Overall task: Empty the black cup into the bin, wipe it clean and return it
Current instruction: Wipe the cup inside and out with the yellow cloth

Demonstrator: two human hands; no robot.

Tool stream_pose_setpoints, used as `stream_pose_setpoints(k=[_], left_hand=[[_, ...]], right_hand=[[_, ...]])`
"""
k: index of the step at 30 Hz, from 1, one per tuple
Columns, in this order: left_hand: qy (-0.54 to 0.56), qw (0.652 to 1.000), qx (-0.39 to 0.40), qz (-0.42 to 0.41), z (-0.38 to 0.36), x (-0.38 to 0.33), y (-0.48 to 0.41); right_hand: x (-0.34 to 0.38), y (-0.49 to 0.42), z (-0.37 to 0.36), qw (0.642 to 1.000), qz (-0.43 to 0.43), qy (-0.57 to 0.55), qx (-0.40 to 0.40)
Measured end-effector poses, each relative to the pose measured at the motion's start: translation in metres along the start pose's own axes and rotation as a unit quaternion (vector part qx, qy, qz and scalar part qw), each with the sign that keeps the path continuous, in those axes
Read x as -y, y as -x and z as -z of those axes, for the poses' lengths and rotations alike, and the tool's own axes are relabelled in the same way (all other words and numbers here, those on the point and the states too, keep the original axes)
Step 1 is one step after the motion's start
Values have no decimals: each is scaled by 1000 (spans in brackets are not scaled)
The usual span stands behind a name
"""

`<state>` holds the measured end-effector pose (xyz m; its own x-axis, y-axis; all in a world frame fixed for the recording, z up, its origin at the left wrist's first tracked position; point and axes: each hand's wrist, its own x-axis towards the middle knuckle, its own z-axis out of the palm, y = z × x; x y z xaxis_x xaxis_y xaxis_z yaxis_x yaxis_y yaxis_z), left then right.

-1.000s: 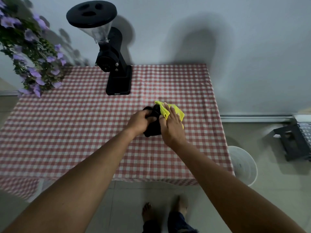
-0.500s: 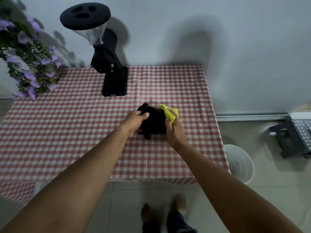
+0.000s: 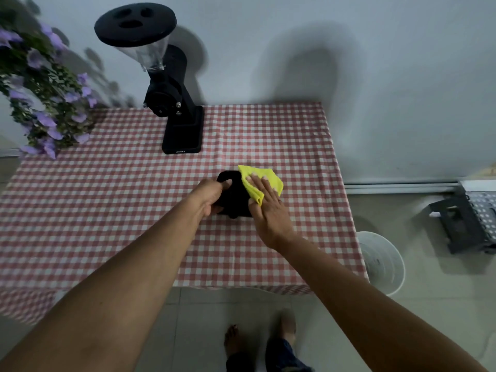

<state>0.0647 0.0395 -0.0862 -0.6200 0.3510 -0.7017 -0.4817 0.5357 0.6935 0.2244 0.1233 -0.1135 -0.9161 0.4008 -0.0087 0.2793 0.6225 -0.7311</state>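
Black cup (image 3: pixel 233 196): right of centre over the checked bench (image 3: pixel 107 210); I cannot tell whether it rests on the bench or is lifted. Left hand (image 3: pixel 212 196): grips the cup's 9 o'clock side, fingers curled round it. Right hand (image 3: pixel 268 210): fingers straight, pressing a yellow cloth (image 3: pixel 265 179) against the cup's 2 o'clock side. Black grinder (image 3: pixel 174 108): 11 o'clock from the cup, by the wall. Purple flowers (image 3: pixel 45 103): 10 o'clock, far corner. White bin (image 3: pixel 383 261): on the floor at 4 o'clock, just beside the bench.
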Motion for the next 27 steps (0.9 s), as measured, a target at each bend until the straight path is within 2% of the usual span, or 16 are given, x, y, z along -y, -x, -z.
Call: stream_pose_setpoints(k=[2,6,7,11,14,16,18,21,23,25,27], left_hand=[[2,1000,-3,3,1,0,-2],[13,1000,-2,24,2,-2,-3],[14,999,-4,29,2,-4,-1],[14,999,-20,36,0,-8,0],[20,998,-44,40,1,-7,-4],[-19,995,-93,9,2,-7,-6],[-65,988,-123,-65,4,-7,-2],[-125,976,-57,-171,11,-5,7],[-195,962,-7,-192,20,3,12],[-218,957,6,-193,25,15,12],[-182,961,-19,-207,21,25,15]], right_hand=[[-5,2,-4,1000,18,6,-9],[-13,-7,3,994,-100,-29,-18],[-9,-8,4,995,-96,-21,-12],[5,-2,-8,1000,27,14,1],[-6,-8,-10,998,-30,-32,-39],[-10,-15,-4,992,-87,-71,-50],[-8,-20,1,989,-111,-93,-39],[0,-24,7,985,-119,-122,-24],[2,-25,10,978,-153,-141,-18],[2,-24,10,977,-180,-113,12],[2,-22,6,972,-202,-120,7]])
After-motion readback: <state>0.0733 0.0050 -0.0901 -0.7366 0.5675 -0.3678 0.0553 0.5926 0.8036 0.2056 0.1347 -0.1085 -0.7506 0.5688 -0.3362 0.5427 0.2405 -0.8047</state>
